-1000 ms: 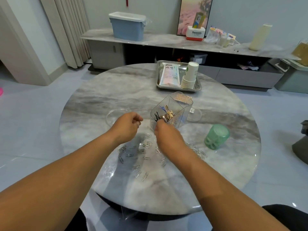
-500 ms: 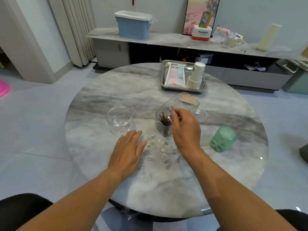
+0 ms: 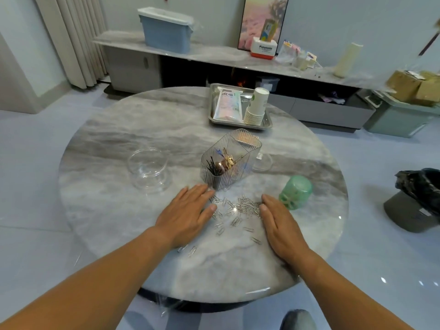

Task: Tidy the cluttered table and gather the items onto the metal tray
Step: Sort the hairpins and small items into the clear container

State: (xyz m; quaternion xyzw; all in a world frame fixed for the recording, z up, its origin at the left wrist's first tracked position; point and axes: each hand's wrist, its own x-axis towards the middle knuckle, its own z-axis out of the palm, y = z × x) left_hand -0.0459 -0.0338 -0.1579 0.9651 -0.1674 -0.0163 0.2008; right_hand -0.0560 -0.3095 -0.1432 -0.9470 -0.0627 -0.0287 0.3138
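Round grey-veined marble table (image 3: 114, 144), seen from above. At left, a clear round plastic container (image 3: 148, 169) stands open. The left hand (image 3: 188, 214) lies flat on the tabletop, fingers straight and released, at the left edge of a scatter of silver wire paper clips (image 3: 240, 208); a few clips lie partly under its fingers. Behind the clips stands a clear ribbed plastic organiser (image 3: 228, 160) holding dark pins and brass-coloured bits too small to identify. The right hand (image 3: 279, 223), likewise flat and released, borders the scatter's right edge. Right of it sits a translucent green plastic container (image 3: 296, 191). At the far edge, the rectangular metal tray (image 3: 267, 122) holds a white packet (image 3: 227, 106), its print illegible, and a stack of paper cups (image 3: 257, 107). On the sideboard, a red-and-white box (image 3: 263, 48) reads "Panasonic".
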